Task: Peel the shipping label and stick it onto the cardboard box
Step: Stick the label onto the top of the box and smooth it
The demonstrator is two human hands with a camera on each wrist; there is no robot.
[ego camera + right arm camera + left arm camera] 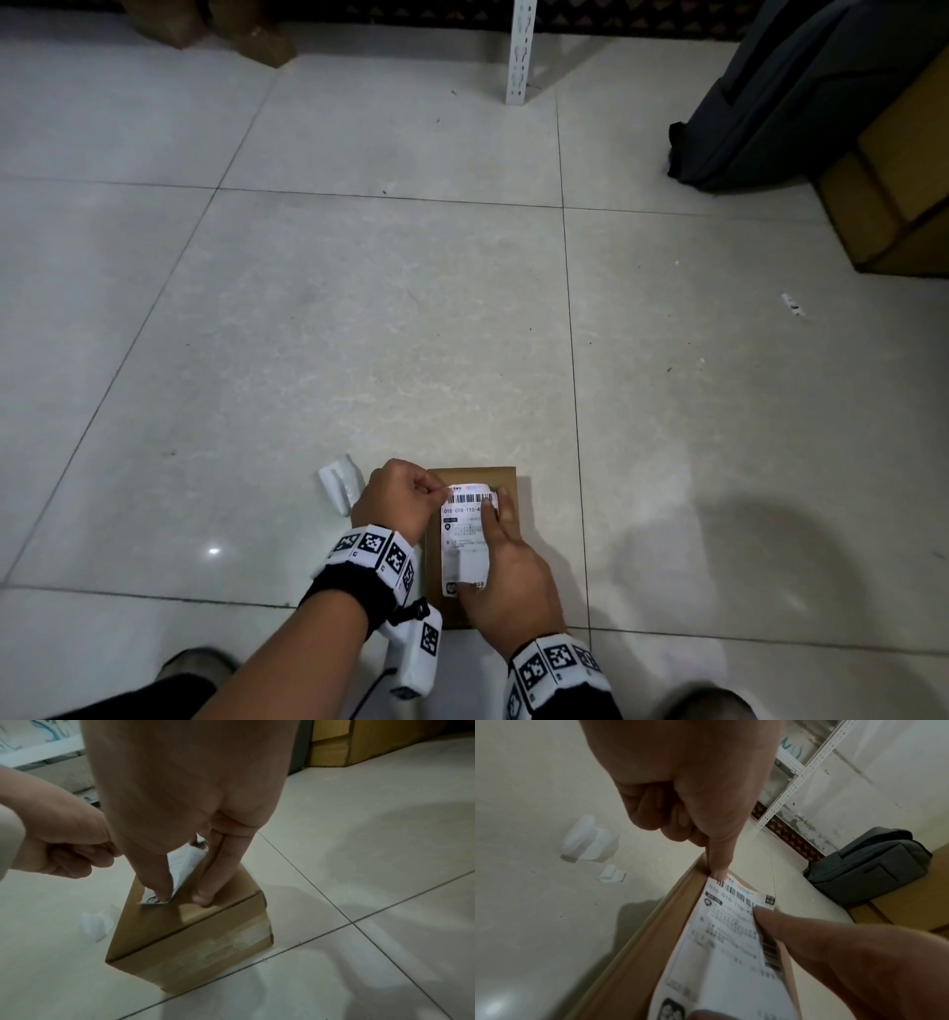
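A small brown cardboard box (508, 478) stands on the tiled floor just in front of me. A white shipping label (462, 539) with a barcode lies lengthwise on its top. My left hand (405, 496) pinches the label's far left corner (718, 880), its other fingers curled. My right hand (500, 545) lies flat along the label's right side, fingers straight; the index fingertip (162, 892) presses the label (183, 866) and the other fingers rest on the box top (226, 882). The label's far end looks slightly raised off the box (641, 953).
Crumpled white backing paper (339, 485) lies on the floor left of the box. A dark backpack (760, 103) leans on a large cardboard box (893, 195) at the far right. A white shelf post (521, 51) stands at the back. My shoes (197, 663) flank the near edge.
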